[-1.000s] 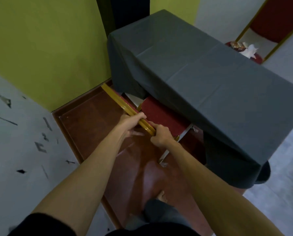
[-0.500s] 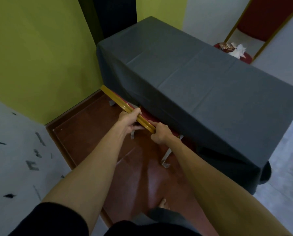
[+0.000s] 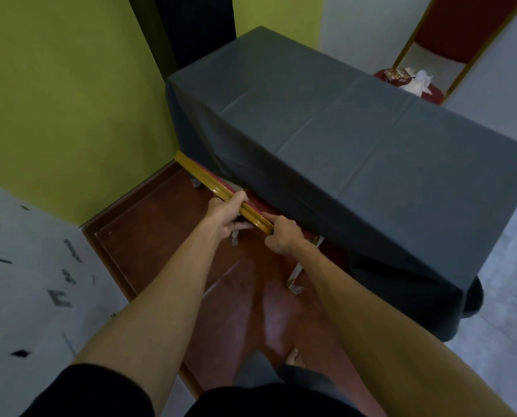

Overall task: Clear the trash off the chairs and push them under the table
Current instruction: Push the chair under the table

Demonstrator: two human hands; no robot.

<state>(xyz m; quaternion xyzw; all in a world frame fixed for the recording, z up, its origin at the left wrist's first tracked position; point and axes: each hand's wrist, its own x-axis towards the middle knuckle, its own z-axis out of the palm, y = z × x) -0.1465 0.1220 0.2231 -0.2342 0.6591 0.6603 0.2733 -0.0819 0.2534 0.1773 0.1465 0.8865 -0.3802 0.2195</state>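
Observation:
A chair with a gold top rail (image 3: 200, 176) and red padding stands against the near side of the table (image 3: 356, 136), which is draped in a dark grey cloth. Its seat is hidden under the cloth; only the rail, a strip of red and metal legs show. My left hand (image 3: 225, 216) and my right hand (image 3: 282, 236) both grip the rail, side by side. Beyond the table's far right edge a second red chair (image 3: 434, 93) carries trash (image 3: 407, 79): a brown wrapper and crumpled white tissue.
A yellow-green wall stands to the left and a dark doorway behind the table. I stand on reddish-brown floor (image 3: 167, 251) bordered by grey floor with dark marks. My bare foot (image 3: 293, 356) is below the hands. A dark round object (image 3: 473, 299) sits by the table's near right corner.
The chair has slid further under the table: the red seat that showed a second ago is now almost covered by the cloth. Both hands stayed on the rail and moved forward.

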